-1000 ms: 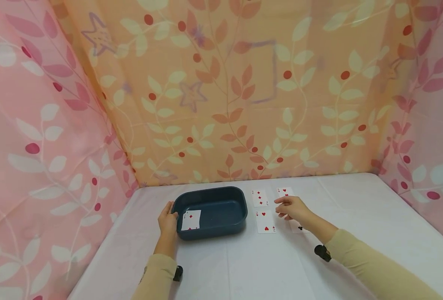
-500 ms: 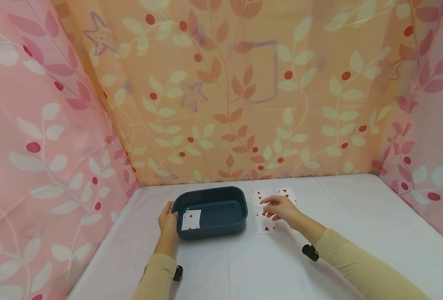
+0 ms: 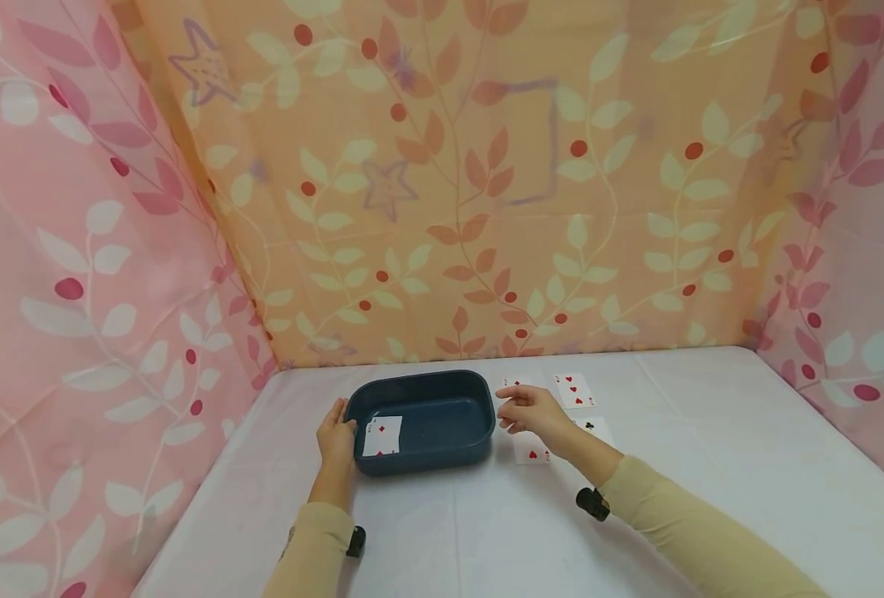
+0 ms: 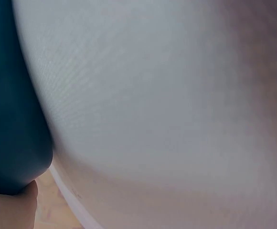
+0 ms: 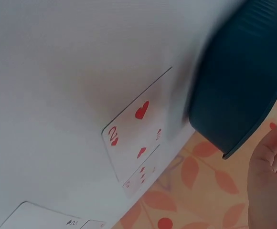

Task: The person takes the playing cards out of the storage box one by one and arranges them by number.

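Observation:
My left hand (image 3: pixel 335 436) grips the left end of a dark blue plastic tub (image 3: pixel 423 465), its thumb at the rim. Inside the tub's left part lies a white playing card (image 3: pixel 385 442) with red diamonds. My right hand (image 3: pixel 537 413) hovers just off the tub's right end, fingers loosely bent and holding nothing. Beneath it, partly covered, lie a two of hearts (image 5: pixel 141 112) and a diamonds card (image 5: pixel 142 174) on the table. Right of that hand are a three of hearts (image 3: pixel 577 392) and a clubs card (image 3: pixel 595 427), the latter partly behind the wrist.
A white cloth (image 3: pixel 442 531) covers the table. Patterned fabric (image 3: pixel 427 208) stands along the back edge, with pink patterned fabric (image 3: pixel 113 349) at the left and right sides.
My right hand has moved left from over the right-hand cards to beside the tub, uncovering the three of hearts and most of the clubs card. The left hand keeps its grip.

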Demonstrator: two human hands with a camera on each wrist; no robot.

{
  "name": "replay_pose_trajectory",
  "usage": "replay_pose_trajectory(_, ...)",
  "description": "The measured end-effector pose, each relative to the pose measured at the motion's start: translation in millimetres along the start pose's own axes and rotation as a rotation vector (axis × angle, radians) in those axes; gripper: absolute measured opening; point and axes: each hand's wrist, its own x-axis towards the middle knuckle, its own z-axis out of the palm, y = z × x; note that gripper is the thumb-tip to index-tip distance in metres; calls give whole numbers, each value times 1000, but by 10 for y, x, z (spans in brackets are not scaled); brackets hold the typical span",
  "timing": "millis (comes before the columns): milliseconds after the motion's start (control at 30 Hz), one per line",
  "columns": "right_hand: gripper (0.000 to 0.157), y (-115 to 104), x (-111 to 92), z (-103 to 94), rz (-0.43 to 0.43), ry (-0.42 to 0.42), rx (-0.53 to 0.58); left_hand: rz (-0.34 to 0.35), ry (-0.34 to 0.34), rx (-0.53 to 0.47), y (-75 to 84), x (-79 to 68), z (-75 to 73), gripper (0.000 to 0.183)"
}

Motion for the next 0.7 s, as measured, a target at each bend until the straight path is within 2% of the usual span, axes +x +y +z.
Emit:
replay_pose_trajectory(167, 38, 2, 31, 153, -58, -30, 85, -4, 1, -7, -7, -9, -4, 57)
replay_pose_trajectory(333, 34, 17, 62, 327, -73, -44, 121, -20, 7, -11, -20, -21, -3, 56)
replay_pose_trajectory(533, 34, 43, 146, 520, -63, -11, 76, 2, 7, -30, -30, -8, 3, 57)
replay_pose_trajectory(700, 34, 16, 287, 682, -10, -18, -16, 32, -1, -40, -2, 3, 4, 59)
